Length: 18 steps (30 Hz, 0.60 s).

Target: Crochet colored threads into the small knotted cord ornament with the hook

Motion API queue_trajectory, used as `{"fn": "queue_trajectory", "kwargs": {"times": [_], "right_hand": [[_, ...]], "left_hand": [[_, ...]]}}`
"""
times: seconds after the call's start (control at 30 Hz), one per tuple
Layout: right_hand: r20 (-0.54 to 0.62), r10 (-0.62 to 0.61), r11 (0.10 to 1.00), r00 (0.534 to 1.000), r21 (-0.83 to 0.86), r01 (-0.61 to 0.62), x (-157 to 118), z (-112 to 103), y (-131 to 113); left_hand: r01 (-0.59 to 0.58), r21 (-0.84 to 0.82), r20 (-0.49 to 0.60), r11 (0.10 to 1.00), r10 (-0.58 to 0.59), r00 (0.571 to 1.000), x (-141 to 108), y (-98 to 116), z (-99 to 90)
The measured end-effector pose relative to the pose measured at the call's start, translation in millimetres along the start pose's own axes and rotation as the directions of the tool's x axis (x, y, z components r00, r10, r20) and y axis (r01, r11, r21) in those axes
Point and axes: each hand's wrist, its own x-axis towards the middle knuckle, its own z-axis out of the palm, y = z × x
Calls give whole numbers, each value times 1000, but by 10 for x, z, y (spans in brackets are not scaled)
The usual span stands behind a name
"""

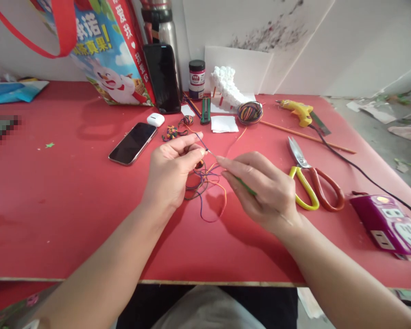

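My left hand [171,167] is closed, pinching dark multicoloured yarn between thumb and fingers, with the index finger stretched out and a strand running over it. In my right hand [265,187] is a crochet hook [245,186] with a green handle; its thin metal tip meets the yarn at my left thumb. Below the hands, loose loops of purple and orange yarn [225,194] lie on the red table [89,219]. One orange strand leads back towards a wound ball of multicoloured yarn [250,113]. A small knotted multicoloured piece [171,133] sits just beyond my left hand.
On the right lie scissors [303,171], a yellow glue gun [297,111], a wooden stick [308,135] and a purple power socket [390,224]. A phone [133,143] and white earbud case [155,119] are at left. Behind stand another phone [162,77], a jar [197,79] and a bag [113,59].
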Motion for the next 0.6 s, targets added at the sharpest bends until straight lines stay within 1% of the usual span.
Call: {"fn": "queue_trajectory", "kwargs": {"times": [0.1,0.17,0.2,0.23,0.3,0.37,0.4,0.43,0.47,0.5,0.53,0.57,0.6], "right_hand": [[-57,169,980,984,112,-162,38,-4,-43],[-56,328,927,943,211,-310,54,-3,-70],[-48,412,881,910,275,-385,59,2,-80],[-35,497,817,867,354,-454,63,9,-84],[16,640,639,768,543,-545,75,28,-80],[102,720,435,686,703,-562,103,38,-65],[149,743,344,653,751,-564,124,36,-58],[191,759,272,622,776,-570,147,28,-54],[229,779,207,583,784,-585,170,16,-53],[265,806,143,530,782,-607,192,2,-55],[285,816,104,503,783,-613,210,-12,-60],[296,823,84,484,780,-621,221,-24,-66],[295,825,87,482,777,-623,225,-33,-73]], "left_hand": [[-75,31,20,997,74,997,3,-25,-12],[-137,85,40,987,134,990,-4,-32,-14],[-170,117,51,979,165,985,-8,-33,-13],[-200,147,61,969,193,979,-13,-32,-11],[-245,184,79,952,234,969,-19,-30,-6],[-260,191,96,947,245,965,-15,-32,-5],[-260,193,107,946,243,964,-10,-36,-8],[-263,196,119,945,243,963,-2,-42,-13],[-271,201,130,941,248,960,7,-50,-19],[-282,209,141,936,257,956,18,-59,-26],[-296,217,150,930,268,952,28,-70,-33],[-308,221,155,925,279,948,39,-82,-40],[-316,223,156,922,286,945,50,-94,-46]]}}
